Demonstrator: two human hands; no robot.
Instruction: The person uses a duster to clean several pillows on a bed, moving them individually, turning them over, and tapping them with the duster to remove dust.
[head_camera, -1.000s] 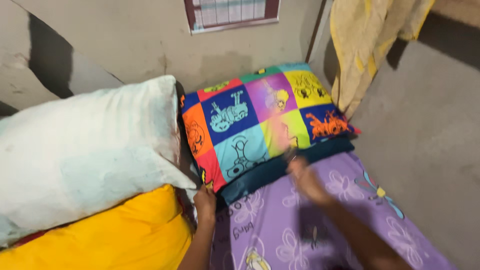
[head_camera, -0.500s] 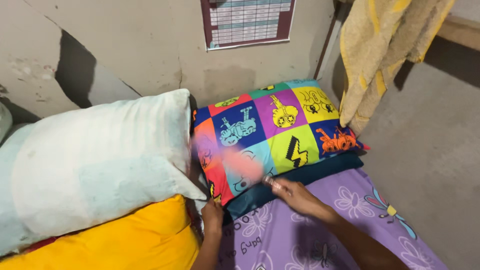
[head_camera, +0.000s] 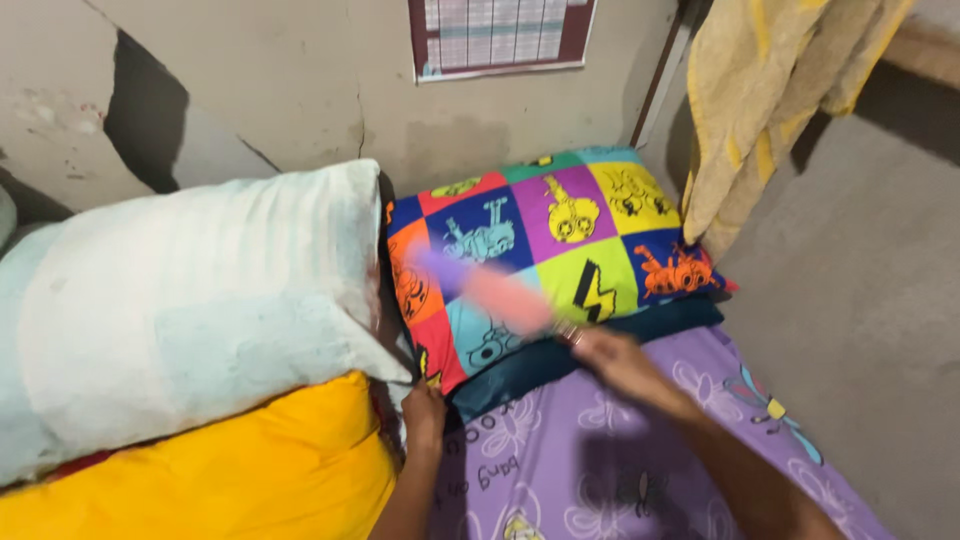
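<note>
A pillow with bright patchwork squares (head_camera: 600, 225) lies at the head of the bed on a dark teal pillow (head_camera: 540, 360). My right hand (head_camera: 612, 357) is closed on a thin pink and purple stick (head_camera: 490, 290), which is motion-blurred and stretches up-left over the patchwork pillow. My left hand (head_camera: 425, 408) sits at that pillow's near left corner with its fingers curled on the edge, just under the corner of a big white pillow (head_camera: 190, 300).
A yellow cushion (head_camera: 220, 470) lies below the white pillow. A purple sheet with flower and insect prints (head_camera: 620, 470) covers the bed. A yellow towel (head_camera: 770, 90) hangs at the right by a grey wall. A chart (head_camera: 500, 35) hangs on the cracked wall.
My right hand has pulled back toward the pillow's near edge and the stick now sweeps blurred across the patchwork pillow. My left hand has stayed at the corner.
</note>
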